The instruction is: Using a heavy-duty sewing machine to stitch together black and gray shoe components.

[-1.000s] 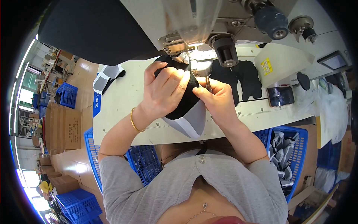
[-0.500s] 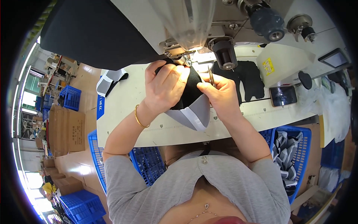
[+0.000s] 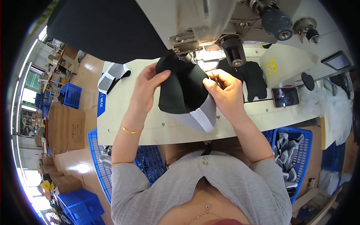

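A black and grey sewn fabric piece [image 3: 176,90], curved into a hollow shape with a white strip on its grey outside, lies under the needle area of the sewing machine [image 3: 183,52]. My left hand [image 3: 148,84] grips its left edge, thumb on the black inner side and fingers behind. At the right edge, my right hand [image 3: 225,86] pinches the fabric between thumb and fingers. The same hand also holds a slim metal tool, perhaps thread snips [image 3: 214,78], pointing up towards the lit needle area. The fabric's far end is partly hidden beneath the machine.
Black cut pieces [image 3: 249,78] lie right of the needle area, beside a phone [image 3: 285,97]. A grey and black piece [image 3: 112,77] rests on the table's left. Blue baskets [image 3: 294,157] with similar pieces stand below the table edge. A large black panel [image 3: 105,30] hangs at upper left.
My left hand has moved left from near the needle to the fabric's left edge. The fabric has opened out wider, showing more of its black inside. My right hand has shifted slightly right.
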`<action>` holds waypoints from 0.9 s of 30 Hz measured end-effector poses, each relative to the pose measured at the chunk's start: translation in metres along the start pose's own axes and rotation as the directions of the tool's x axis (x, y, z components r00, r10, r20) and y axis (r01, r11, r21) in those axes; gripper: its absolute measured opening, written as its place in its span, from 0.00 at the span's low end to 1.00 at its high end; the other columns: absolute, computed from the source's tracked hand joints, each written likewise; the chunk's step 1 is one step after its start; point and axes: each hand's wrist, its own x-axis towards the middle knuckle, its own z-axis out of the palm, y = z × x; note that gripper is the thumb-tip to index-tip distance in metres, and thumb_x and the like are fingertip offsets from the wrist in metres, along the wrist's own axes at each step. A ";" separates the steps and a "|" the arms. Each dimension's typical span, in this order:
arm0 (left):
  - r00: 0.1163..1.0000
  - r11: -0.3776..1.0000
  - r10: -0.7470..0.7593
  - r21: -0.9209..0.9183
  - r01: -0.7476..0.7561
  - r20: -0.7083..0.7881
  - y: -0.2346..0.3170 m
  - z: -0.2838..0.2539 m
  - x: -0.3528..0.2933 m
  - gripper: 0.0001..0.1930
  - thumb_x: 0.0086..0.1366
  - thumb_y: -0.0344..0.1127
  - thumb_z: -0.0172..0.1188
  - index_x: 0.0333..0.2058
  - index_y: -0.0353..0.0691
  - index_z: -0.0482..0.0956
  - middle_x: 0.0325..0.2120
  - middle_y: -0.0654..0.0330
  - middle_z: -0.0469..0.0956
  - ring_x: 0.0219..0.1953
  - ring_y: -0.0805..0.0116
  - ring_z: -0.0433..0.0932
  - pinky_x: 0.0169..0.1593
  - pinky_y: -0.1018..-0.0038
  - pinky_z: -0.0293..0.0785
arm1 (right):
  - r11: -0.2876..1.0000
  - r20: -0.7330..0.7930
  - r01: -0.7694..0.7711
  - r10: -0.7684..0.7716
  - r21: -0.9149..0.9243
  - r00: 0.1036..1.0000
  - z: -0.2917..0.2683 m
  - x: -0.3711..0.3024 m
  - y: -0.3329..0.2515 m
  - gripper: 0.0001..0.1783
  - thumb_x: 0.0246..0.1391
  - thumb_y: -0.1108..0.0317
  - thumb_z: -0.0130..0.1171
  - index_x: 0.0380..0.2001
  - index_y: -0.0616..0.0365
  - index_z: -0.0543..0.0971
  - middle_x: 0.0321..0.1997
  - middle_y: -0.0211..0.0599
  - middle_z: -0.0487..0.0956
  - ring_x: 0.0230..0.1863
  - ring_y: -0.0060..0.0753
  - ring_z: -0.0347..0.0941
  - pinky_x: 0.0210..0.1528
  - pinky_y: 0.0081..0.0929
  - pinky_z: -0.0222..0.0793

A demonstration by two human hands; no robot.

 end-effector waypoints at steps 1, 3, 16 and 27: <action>0.996 0.999 -0.043 0.018 0.042 0.077 0.003 0.006 -0.003 0.24 0.56 0.26 0.68 0.51 0.31 0.71 0.42 0.59 0.77 0.44 0.74 0.76 0.48 0.76 0.74 | 1.000 -0.003 0.009 -0.009 -0.026 1.000 0.001 -0.001 0.001 0.08 0.53 0.70 0.59 0.27 0.65 0.76 0.19 0.22 0.69 0.23 0.11 0.58 0.24 0.19 0.57; 0.981 1.000 -0.007 -0.018 0.011 0.193 0.005 0.017 -0.003 0.22 0.55 0.25 0.69 0.49 0.29 0.73 0.43 0.55 0.79 0.43 0.73 0.78 0.48 0.74 0.76 | 0.998 -0.013 0.016 -0.017 -0.056 1.000 0.004 -0.001 0.004 0.09 0.53 0.70 0.59 0.25 0.64 0.74 0.19 0.24 0.69 0.23 0.12 0.58 0.25 0.20 0.57; 0.821 0.823 -0.194 0.545 -0.162 0.537 0.015 -0.019 -0.037 0.15 0.53 0.20 0.59 0.42 0.32 0.79 0.36 0.66 0.79 0.38 0.78 0.74 0.43 0.81 0.70 | 0.895 0.394 0.441 -0.383 -0.063 0.836 0.012 -0.029 0.025 0.31 0.38 0.85 0.65 0.50 0.56 0.75 0.50 0.37 0.74 0.31 0.25 0.75 0.32 0.21 0.74; 0.875 0.856 -0.064 0.477 -0.199 0.480 -0.020 0.000 -0.045 0.08 0.51 0.20 0.54 0.31 0.30 0.79 0.22 0.62 0.69 0.25 0.74 0.68 0.29 0.74 0.64 | 0.930 0.539 0.325 -0.188 -0.172 0.821 -0.014 -0.043 0.025 0.22 0.39 0.82 0.65 0.42 0.58 0.78 0.39 0.38 0.79 0.31 0.34 0.77 0.35 0.29 0.75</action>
